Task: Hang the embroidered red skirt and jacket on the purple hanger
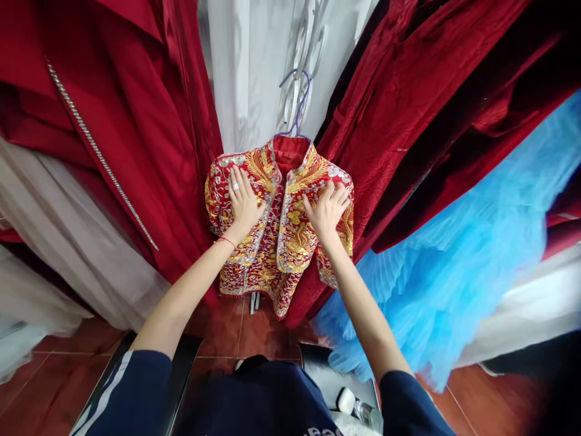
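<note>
In front of me hangs a red jacket [297,227] with gold and silver embroidery and a stand collar, its front edges parted. It is on a purple hanger [299,112] hooked onto a white metal loop. My left hand [242,200] lies flat on the jacket's left chest, fingers stretched upward, a ring on one finger. On the right chest rests my right hand [327,209], its fingers spread against the embroidered cloth. Neither hand grips anything.
Dark red gowns [136,121] hang at left, and more red gowns [408,103] at right. A blue tulle skirt [436,266] spreads at lower right. White fabric [249,66] hangs behind. By my right side, a black seat [318,360] has a clear bottle [365,413] near it.
</note>
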The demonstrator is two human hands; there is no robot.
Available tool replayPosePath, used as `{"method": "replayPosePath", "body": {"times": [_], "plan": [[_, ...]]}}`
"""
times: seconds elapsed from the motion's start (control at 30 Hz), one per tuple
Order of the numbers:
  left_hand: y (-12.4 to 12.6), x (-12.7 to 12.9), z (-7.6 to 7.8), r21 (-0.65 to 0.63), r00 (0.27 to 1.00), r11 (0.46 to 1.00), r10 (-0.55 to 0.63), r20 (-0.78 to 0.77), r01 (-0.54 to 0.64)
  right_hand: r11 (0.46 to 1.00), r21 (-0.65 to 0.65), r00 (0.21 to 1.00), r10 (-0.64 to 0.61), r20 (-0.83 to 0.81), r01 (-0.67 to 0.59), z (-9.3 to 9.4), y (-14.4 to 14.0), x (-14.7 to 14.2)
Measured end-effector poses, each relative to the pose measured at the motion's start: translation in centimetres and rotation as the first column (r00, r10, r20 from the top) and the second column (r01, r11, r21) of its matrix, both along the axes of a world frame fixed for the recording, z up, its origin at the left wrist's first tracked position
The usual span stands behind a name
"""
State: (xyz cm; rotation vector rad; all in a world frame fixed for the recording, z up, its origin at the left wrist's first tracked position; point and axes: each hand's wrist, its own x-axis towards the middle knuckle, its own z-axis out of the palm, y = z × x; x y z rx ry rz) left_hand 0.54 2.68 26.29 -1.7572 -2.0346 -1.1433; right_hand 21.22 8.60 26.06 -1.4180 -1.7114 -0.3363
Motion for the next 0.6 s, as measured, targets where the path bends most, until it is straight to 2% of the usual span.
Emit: {"method": "replayPosePath", "body": {"times": [0.03, 0.1, 0.23, 0.37, 0.47, 0.6], "plan": [[0.0, -0.6, -0.1, 0.008, 0.999, 1.0, 0.009, 0.032, -0.009, 0.996, 0.067, 0.996, -0.055, 0.064, 0.051, 0.8, 0.8, 0.6], [0.2, -2.3, 0.0, 0.043, 0.998, 0.999, 0.017, 0.059, -0.019, 0.992, 0.105, 0.985, -0.081, 0.15, 0.065, 1.7, 2.5, 2.0], [0.7, -6.6, 0.4, 0.047, 0.999, 0.999, -0.026, -0.039, 0.027, 0.997, 0.069, 0.977, 0.006, 0.212, -0.021, 2.0, 4.9, 4.6], [0.8, -11.2, 1.1, -0.024, 0.977, 0.989, -0.146, -0.154, 0.144, 0.997, 0.067, 0.971, 0.017, 0.238, -0.034, 2.4, 5.2, 5.6], [0.4, -14.6, 3.4, -0.043, 0.949, 0.975, -0.221, -0.225, 0.217, 0.998, 0.055, 0.953, 0.022, 0.303, -0.041, 3.1, 4.6, 6.2], [0.5, -17.8, 8.8, 0.008, 0.956, 0.987, -0.155, -0.25, 0.163, 0.998, 0.039, 0.937, 0.034, 0.347, -0.051, 3.5, 4.3, 6.6]]}}
